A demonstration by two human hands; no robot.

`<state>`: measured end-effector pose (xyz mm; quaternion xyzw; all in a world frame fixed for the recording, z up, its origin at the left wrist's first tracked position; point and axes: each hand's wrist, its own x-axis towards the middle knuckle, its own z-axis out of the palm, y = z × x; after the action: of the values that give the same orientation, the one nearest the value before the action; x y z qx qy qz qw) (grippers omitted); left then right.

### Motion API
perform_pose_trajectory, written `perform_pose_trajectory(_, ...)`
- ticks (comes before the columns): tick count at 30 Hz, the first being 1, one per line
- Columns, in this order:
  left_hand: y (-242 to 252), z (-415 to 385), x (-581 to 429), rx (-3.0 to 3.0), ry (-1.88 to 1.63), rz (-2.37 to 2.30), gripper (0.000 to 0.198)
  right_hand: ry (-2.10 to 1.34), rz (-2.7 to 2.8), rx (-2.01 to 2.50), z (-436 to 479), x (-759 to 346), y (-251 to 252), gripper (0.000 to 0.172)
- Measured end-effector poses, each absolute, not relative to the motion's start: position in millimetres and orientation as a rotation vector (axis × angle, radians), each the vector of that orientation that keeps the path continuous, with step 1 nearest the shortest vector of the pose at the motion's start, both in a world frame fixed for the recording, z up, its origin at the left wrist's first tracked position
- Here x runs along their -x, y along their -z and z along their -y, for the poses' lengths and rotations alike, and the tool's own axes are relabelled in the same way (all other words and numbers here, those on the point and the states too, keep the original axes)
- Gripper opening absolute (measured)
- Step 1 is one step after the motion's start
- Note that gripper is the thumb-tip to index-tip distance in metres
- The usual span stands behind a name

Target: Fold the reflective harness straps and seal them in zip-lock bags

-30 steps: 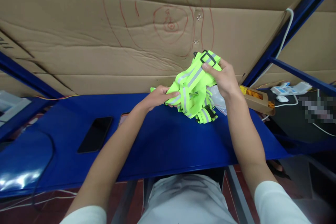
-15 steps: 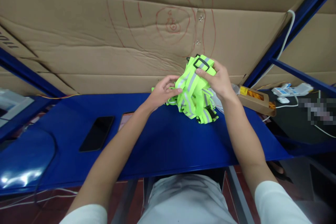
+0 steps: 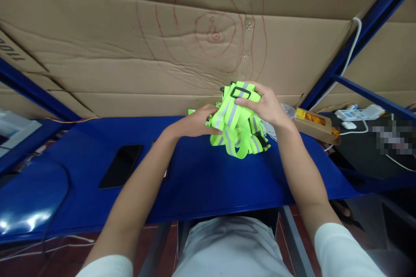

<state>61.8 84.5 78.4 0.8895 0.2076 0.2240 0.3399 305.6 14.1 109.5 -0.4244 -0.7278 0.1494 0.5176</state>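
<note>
A bundle of neon-yellow reflective straps point(image 3: 232, 114) with grey stripes and black plastic buckles is in front of me, above the blue table point(image 3: 208, 190). My right hand point(image 3: 264, 104) is closed on its upper right side, the thumb pressed just below a rectangular black buckle point(image 3: 240, 92). On the left side of the bundle, my left hand point(image 3: 195, 122) is closed around a fold of strap, its fingertips partly hidden by the webbing. Loops of strap hang down below both hands. Another bit of neon strap point(image 3: 191, 111) shows behind my left hand.
A black phone point(image 3: 121, 166) lies on the left, and another phone lies mostly under my left forearm. At right stand an open cardboard box point(image 3: 316, 125) with orange items and a white power strip point(image 3: 360, 112). A cardboard wall point(image 3: 97, 52) closes the back.
My left hand has moved from open fingers beside the straps to a grip on their left side. My right hand and the buckle have come slightly down and left.
</note>
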Motion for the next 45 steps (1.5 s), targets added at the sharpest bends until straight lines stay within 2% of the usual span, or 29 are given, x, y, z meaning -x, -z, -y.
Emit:
perform_pose_trajectory(2, -80.8, -81.1, -60.6, -2.152, -0.593, -0.422, 0.083, -0.344, 1.784, 0.974, -10.7, -300.2, -111.2, 0.050)
perform_pose_trajectory(4, -79.3, -76.4, -63.4, -1.917, -0.590, -0.335, 0.092, -0.321, 1.820, 0.941, -6.7, -293.0, -112.9, 0.049)
perform_pose_trajectory(9, -58.5, -58.5, -88.3, -1.554, -0.705, -0.419, 0.067, -0.228, 1.812, 0.877, -0.3, -274.5, -111.1, 0.044)
perform_pose_trajectory(14, -40.7, -46.2, -107.4, -1.447, -0.605, -0.411, 0.067, -0.270, 1.818, 0.930, -2.0, -272.9, -108.6, 0.041)
perform_pose_trajectory(16, -42.0, -49.7, -104.7, -1.517, -0.610, -0.442, 0.064, -0.400, 1.694, 0.985, -5.3, -277.5, -107.4, 0.042)
perform_pose_trajectory(21, -52.7, -61.0, -92.6, -1.802, -0.596, -0.424, 0.056, -1.133, 1.331, 1.068, -17.8, -285.2, -98.7, 0.040)
perform_pose_trajectory(23, -56.1, -58.4, -91.8, -1.828, -0.633, -0.464, 0.054, -1.208, 1.295, 1.073, -21.0, -285.0, -95.7, 0.039)
perform_pose_trajectory(25, -59.6, -51.9, -92.7, -1.792, -0.663, -0.494, 0.053, -1.018, 1.323, 1.124, -20.7, -284.2, -95.4, 0.041)
perform_pose_trajectory(27, -63.6, -44.5, -93.9, -1.766, -0.666, -0.489, 0.050, -0.653, 1.412, 1.159, -16.2, -283.5, -98.5, 0.044)
perform_pose_trajectory(29, -67.5, -39.1, -94.6, -1.776, -0.685, -0.489, 0.047, -0.337, 1.571, 1.132, -8.4, -282.8, -104.3, 0.035)
perform_pose_trajectory(31, -71.3, -36.6, -94.1, -1.781, -0.717, -0.516, 0.046, -0.196, 1.770, 1.093, 0.8, -281.3, -110.8, 0.027)
perform_pose_trajectory(33, -75.5, -36.1, -91.9, -1.749, -0.748, -0.549, 0.047, -0.164, 1.960, 1.094, 9.0, -278.6, -115.9, 0.036)
perform_pose_trajectory(36, -83.7, -36.3, -85.1, -1.683, -0.753, -0.568, 0.046, -0.190, 2.155, 1.128, 15.9, -273.7, -118.6, 0.062)
perform_pose_trajectory(37, -86.4, -36.4, -82.5, -1.648, -0.731, -0.568, 0.046, -0.202, 2.172, 1.134, 16.5, -272.3, -118.4, 0.064)
perform_pose_trajectory(41, -89.7, -37.3, -78.8, -1.382, -0.614, -0.519, 0.046, -0.162, 2.065, 1.159, 12.9, -269.5, -115.2, 0.049)
perform_pose_trajectory(45, -76.7, -36.1, -92.0, -1.216, -0.644, -0.470, 0.042, -0.122, 1.969, 1.171, 8.3, -267.1, -112.2, 0.048)
